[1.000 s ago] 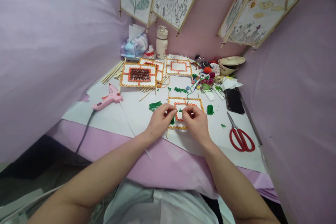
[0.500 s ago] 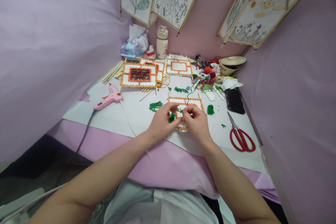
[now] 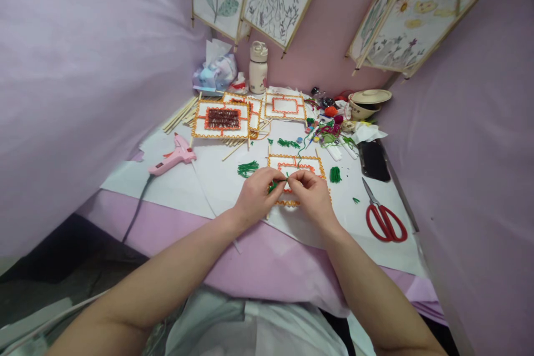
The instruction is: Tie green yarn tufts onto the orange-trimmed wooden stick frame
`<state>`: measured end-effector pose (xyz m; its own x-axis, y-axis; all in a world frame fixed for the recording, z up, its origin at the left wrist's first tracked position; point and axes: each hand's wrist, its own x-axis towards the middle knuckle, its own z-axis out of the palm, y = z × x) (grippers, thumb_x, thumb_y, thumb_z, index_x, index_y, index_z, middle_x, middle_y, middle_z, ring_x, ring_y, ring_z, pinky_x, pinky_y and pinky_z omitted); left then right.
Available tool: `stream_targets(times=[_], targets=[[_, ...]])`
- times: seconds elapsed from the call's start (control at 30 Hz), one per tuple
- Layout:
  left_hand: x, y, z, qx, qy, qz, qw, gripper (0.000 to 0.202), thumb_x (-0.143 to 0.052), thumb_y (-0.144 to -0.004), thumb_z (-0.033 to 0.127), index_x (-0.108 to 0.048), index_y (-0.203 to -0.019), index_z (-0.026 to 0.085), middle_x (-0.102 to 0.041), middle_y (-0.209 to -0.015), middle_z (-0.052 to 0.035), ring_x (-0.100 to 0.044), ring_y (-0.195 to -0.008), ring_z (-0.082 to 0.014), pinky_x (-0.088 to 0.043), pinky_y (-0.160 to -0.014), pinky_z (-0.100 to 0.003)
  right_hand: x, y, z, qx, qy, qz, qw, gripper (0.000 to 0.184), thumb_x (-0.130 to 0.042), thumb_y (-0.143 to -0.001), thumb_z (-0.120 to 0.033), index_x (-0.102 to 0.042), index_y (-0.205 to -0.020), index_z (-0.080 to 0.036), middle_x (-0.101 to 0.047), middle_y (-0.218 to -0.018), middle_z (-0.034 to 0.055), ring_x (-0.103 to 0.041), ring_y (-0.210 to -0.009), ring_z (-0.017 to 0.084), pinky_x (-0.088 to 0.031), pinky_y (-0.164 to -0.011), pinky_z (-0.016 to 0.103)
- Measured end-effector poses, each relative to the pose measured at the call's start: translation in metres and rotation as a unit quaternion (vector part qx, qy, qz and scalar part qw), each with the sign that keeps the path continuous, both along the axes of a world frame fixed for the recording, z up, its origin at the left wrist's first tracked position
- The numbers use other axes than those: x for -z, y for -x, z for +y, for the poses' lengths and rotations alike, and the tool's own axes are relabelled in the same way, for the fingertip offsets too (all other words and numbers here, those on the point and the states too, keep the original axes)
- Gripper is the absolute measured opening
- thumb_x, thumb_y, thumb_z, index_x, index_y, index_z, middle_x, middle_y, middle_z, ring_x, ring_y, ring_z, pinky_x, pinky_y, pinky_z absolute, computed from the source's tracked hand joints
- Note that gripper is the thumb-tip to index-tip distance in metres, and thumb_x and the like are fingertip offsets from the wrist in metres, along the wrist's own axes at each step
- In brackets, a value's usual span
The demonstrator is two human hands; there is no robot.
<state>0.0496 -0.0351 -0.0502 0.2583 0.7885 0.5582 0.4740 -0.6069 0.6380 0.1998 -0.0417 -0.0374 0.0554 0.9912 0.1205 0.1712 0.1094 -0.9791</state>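
Observation:
My left hand (image 3: 257, 196) and my right hand (image 3: 312, 196) meet over a small white frame (image 3: 311, 165) edged in orange and yellow yarn, lying on white paper. Both hands are closed in a pinch on a short piece of green yarn (image 3: 278, 182) stretched between their fingertips. More green yarn shows under my left fingers. Loose green yarn bundles lie beside the frame, one to the left (image 3: 247, 168) and one to the right (image 3: 334, 174).
Red scissors (image 3: 384, 219) lie to the right, a pink glue gun (image 3: 174, 156) to the left. Finished yarn frames (image 3: 221, 119), wooden sticks, a white bottle (image 3: 257, 68), a bowl (image 3: 367, 102), a black phone (image 3: 372, 160) and tangled yarn fill the back. Drawings hang on the pink wall.
My fingertips have come closer together over the frame, and the green yarn piece is now pulled straight between the two pinches.

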Motion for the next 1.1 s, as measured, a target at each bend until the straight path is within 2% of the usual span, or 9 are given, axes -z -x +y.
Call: stream_targets(times=[0.27,0.47,0.57,0.63,0.8,0.97,1.1], targets=[[-0.002,0.000,-0.001,-0.011,0.006,-0.024,1.000,0.005,-0.054,-0.085,0.019,-0.058,-0.085,0.020,-0.062,-0.078,-0.0023,-0.057,-0.074,-0.0146,-0.046,-0.073,-0.028,0.002,-0.002,0.001,-0.004,0.004,0.009,1.000,0.008,-0.058,-0.073,-0.026,-0.061,-0.069,-0.019,-0.060,-0.065,-0.0018,-0.053,-0.061,0.013,-0.044,-0.060,0.026],[-0.002,0.000,0.000,-0.005,0.016,-0.026,1.000,0.006,-0.054,-0.085,0.019,-0.060,-0.085,0.019,-0.063,-0.079,-0.0027,-0.058,-0.076,-0.0147,-0.046,-0.073,-0.028,0.003,-0.007,0.003,-0.045,0.007,0.018,0.999,0.026,-0.062,-0.078,-0.033,-0.068,-0.100,-0.020,-0.069,-0.097,0.0052,-0.061,-0.080,0.017,-0.049,-0.065,0.029],[-0.001,0.000,0.000,-0.006,0.009,-0.023,1.000,0.006,-0.054,-0.085,0.018,-0.060,-0.086,0.019,-0.063,-0.080,-0.0026,-0.058,-0.076,-0.0146,-0.047,-0.074,-0.028,0.004,-0.008,0.003,-0.063,-0.018,-0.001,0.998,0.015,-0.063,-0.079,-0.033,-0.069,-0.086,-0.020,-0.068,-0.085,0.0028,-0.060,-0.075,0.016,-0.047,-0.067,0.028],[0.000,0.000,0.000,-0.011,0.013,-0.024,1.000,0.005,-0.055,-0.085,0.018,-0.060,-0.088,0.018,-0.064,-0.081,-0.0028,-0.058,-0.076,-0.0143,-0.047,-0.074,-0.028,0.003,-0.008,0.003,-0.056,-0.026,-0.009,0.998,0.015,-0.062,-0.081,-0.033,-0.067,-0.077,-0.019,-0.065,-0.075,0.0005,-0.057,-0.069,0.014,-0.045,-0.065,0.027],[0.002,0.001,0.002,-0.017,0.015,-0.022,0.999,0.017,-0.063,-0.083,0.022,-0.060,-0.099,0.018,-0.065,-0.085,-0.0034,-0.059,-0.077,-0.0145,-0.048,-0.073,-0.028,0.003,-0.009,0.003,-0.031,-0.017,-0.006,0.999,0.020,-0.063,-0.082,-0.038,-0.066,-0.079,-0.019,-0.063,-0.075,0.0003,-0.054,-0.067,0.013,-0.042,-0.063,0.026],[0.001,0.002,0.004,-0.018,-0.002,-0.012,1.000,0.006,-0.059,-0.088,0.023,-0.062,-0.090,0.018,-0.065,-0.080,-0.0015,-0.058,-0.073,-0.0130,-0.047,-0.070,-0.027,0.005,-0.010,0.004,-0.021,-0.013,-0.015,1.000,0.021,-0.064,-0.081,-0.040,-0.067,-0.079,-0.019,-0.065,-0.076,0.0008,-0.055,-0.069,0.014,-0.043,-0.065,0.027],[0.002,0.003,0.005,-0.029,-0.006,-0.008,1.000,0.007,-0.056,-0.090,0.020,-0.062,-0.086,0.018,-0.065,-0.078,-0.0008,-0.058,-0.073,-0.0123,-0.046,-0.071,-0.026,0.006,-0.011,0.004,-0.005,-0.012,-0.019,1.000,0.021,-0.064,-0.082,-0.040,-0.068,-0.079,-0.020,-0.065,-0.075,0.0008,-0.055,-0.068,0.014,-0.042,-0.063,0.027]])
